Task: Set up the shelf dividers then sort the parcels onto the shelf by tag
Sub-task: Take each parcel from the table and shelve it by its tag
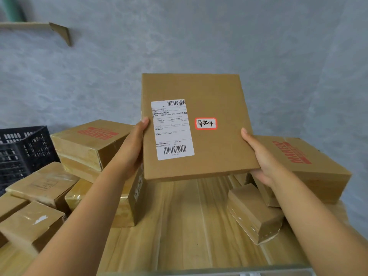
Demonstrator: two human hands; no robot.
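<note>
Head view: we hold the flat parcel (199, 126) upright above the wooden table (179, 226).
Grip: left hand (131, 148) and right hand (258, 158) clasp its 2 side edges.
Tag: we read the red-bordered tag (205, 123) first.
Advice: we keep it level.

The flat parcel (199, 126) is plain kraft brown, carrying a white shipping label (172, 129) printed with black barcodes and fine black text, and beside it a small white tag (205, 123) edged in red with black handwritten characters. The box on the left (87, 144) and the box on the right (310, 162) are the same brown with bold red block lettering on their tops, while the smaller parcels (39, 184) nearby are tan under glossy yellowish tape. The table (179, 226) shows pale wood with light streaky grain, the crate (22, 150) is black with a grid of openings, and the wall (199, 36) is mottled grey.
</note>
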